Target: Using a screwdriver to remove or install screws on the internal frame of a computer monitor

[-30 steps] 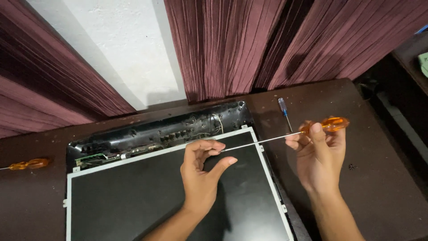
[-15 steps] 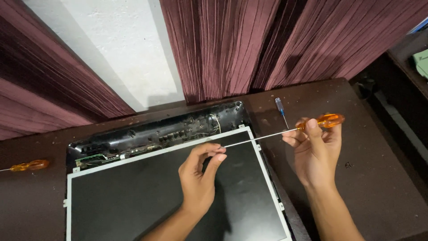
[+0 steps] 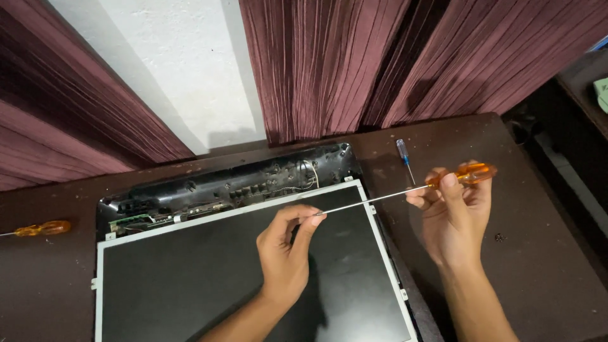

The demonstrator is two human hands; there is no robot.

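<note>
Over the dark wooden desk [image 3: 544, 272], the right hand [image 3: 453, 212] grips the orange handle of a long screwdriver [image 3: 418, 189], fingers closed around it. The left hand [image 3: 285, 250] pinches the shaft's far end between thumb and forefinger above the screen panel [image 3: 209, 278]. The step in hand appears to be steadying the tip; the next move would call for bringing it down squarely onto a fastener. The tool's long axis runs nearly level, handle at right and slightly farther away, tip pointing left. A small blue screwdriver [image 3: 403, 158] lies just beyond it, a second orange one [image 3: 39, 228] far left.
</note>
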